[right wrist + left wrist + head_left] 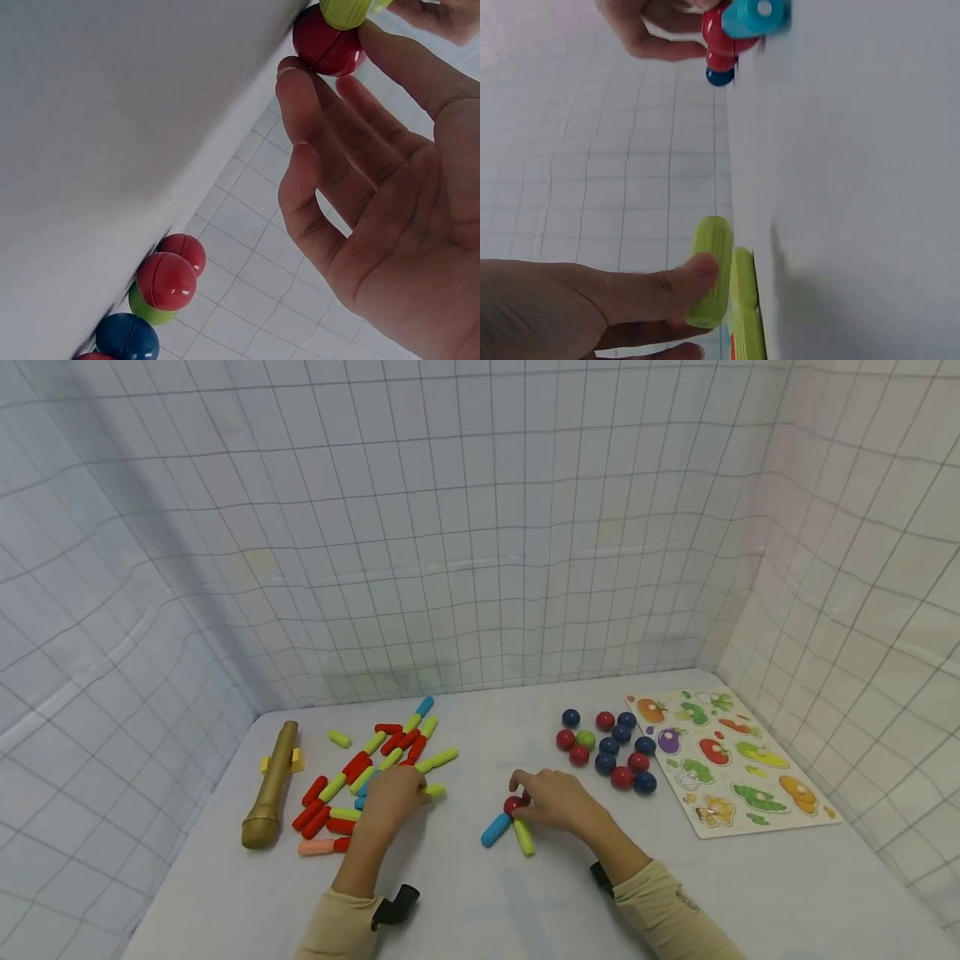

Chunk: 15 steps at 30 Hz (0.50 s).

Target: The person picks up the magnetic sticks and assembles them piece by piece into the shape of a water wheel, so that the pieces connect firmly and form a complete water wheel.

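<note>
My left hand (393,792) is over the right edge of a heap of coloured sticks. Between its thumb and fingers it pinches a short yellow-green stick (715,244), plainest in the left wrist view. My right hand (557,802) holds a red ball (513,806) at the middle of the table, with thumb and fingertips on either side of it. A blue stick (495,830) and a second yellow-green stick (524,838) stick out from that ball towards me. Part of the ball is hidden behind the right hand's fingers.
Red, blue and green balls (622,777) lie loose at the back right. Beside them is a vegetable picture board (757,768). A gold-coloured tube (274,785) lies at the far left, near the stick heap (333,787). Checked cloth walls (480,543) enclose the white table (480,902).
</note>
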{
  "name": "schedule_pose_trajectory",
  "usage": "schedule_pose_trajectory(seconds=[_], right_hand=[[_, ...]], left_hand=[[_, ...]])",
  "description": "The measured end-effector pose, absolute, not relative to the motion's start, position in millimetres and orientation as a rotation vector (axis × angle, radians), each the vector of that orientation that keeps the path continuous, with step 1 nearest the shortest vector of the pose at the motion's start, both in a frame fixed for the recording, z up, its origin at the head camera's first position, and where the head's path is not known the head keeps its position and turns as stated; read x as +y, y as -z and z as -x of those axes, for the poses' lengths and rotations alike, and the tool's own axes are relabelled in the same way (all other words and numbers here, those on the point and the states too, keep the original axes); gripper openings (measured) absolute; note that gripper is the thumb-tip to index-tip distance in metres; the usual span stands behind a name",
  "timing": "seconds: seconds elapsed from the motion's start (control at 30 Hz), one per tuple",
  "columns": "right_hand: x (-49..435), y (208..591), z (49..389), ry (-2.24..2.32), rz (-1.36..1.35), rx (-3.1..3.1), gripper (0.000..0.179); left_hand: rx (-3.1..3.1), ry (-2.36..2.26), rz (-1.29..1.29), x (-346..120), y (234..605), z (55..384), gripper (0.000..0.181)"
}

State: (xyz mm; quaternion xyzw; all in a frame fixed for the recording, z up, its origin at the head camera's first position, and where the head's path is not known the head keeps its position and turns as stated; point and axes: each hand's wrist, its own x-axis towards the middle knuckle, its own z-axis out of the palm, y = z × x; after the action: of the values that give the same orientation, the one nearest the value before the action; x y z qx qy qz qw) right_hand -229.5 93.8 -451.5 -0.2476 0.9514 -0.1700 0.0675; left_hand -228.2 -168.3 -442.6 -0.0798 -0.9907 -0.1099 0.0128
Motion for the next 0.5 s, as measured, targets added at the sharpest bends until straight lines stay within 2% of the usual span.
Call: schedule_pose_trajectory(seconds=[0.2, 0.5], right_hand=[[96, 449, 227, 0.494, 0.77, 2.878, 0.019], [91, 447, 225, 0.516, 0.832, 2.854, 0.018]], left_hand=[[-2.995, 0.426, 0.549, -130, 450, 223, 0.017], [-2.95, 0.308, 0.632, -120, 462, 220, 0.013]])
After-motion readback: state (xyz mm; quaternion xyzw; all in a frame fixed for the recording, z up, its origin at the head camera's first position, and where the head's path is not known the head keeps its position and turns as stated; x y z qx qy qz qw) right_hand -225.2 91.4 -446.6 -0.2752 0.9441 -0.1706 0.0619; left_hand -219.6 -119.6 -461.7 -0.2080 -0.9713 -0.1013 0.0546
